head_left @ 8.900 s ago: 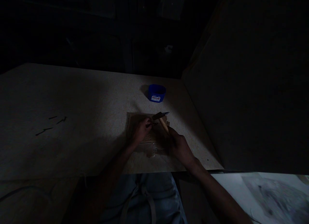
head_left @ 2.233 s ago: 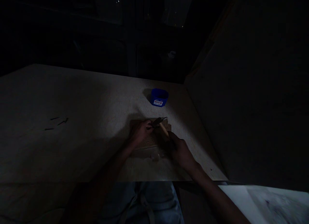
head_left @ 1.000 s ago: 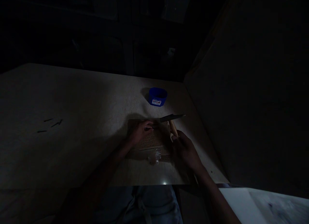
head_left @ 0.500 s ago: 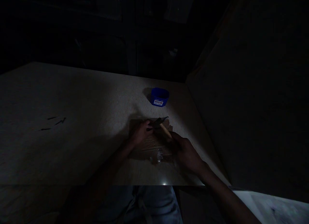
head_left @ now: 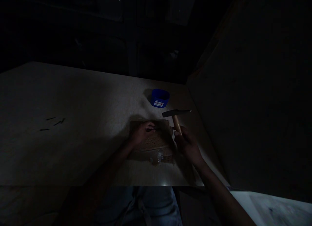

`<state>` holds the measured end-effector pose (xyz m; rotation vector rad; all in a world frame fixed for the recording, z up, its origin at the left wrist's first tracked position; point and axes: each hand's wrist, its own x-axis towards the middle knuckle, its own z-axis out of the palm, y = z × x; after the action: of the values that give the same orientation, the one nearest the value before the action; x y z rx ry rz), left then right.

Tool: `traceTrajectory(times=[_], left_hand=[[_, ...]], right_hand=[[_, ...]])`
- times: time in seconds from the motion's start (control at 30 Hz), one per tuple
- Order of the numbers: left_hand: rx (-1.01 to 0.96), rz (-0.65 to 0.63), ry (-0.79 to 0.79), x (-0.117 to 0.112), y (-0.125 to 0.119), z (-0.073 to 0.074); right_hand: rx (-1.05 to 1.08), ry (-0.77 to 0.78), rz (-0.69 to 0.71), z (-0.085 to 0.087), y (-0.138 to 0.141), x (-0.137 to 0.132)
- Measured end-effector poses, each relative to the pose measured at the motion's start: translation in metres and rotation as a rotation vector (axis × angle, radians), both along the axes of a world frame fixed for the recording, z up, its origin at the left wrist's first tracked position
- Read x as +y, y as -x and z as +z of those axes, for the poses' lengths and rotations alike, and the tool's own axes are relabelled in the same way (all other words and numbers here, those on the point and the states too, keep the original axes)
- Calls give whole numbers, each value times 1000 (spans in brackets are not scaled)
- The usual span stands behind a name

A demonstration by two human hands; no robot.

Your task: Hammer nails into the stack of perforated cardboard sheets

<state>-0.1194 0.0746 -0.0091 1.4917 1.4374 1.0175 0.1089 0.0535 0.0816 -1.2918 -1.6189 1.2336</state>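
My right hand [head_left: 188, 144] grips a hammer [head_left: 177, 125] by its wooden handle. The dark metal head is raised above the right edge of a brown cardboard piece [head_left: 151, 142]. Over the cardboard's upper left part, my left hand [head_left: 142, 133] has its fingers pinched together. Something small and dark shows at those fingertips, too dim to name. Small holes dot the cardboard's surface, and clear shiny tape or plastic [head_left: 160, 155] lies at its lower edge.
A blue plastic tub [head_left: 160, 98] with a white label stands beyond the cardboard. Several thin dark pieces, like nails [head_left: 58, 122], lie far left on the pale tabletop [head_left: 97, 102]. A dark wall or panel [head_left: 255, 105] rises along the right side. The light is very dim.
The hammer has lifted and swung to the right, away from my left hand, its head now clear of the fingers. My left hand stays nearly in place on the cardboard.
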Motion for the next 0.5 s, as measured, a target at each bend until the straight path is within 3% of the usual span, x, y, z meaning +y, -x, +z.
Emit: traceTrajectory(times=[0.2, 0.33, 0.5], left_hand=[[2, -31, -48, 2, 0, -2], [12, -1, -66, 3, 0, -7], [24, -44, -71, 3, 3, -4]], right_hand=[[183, 188, -103, -30, 4, 21], [250, 284, -95, -49, 3, 10], [288, 340, -99, -53, 1, -8]])
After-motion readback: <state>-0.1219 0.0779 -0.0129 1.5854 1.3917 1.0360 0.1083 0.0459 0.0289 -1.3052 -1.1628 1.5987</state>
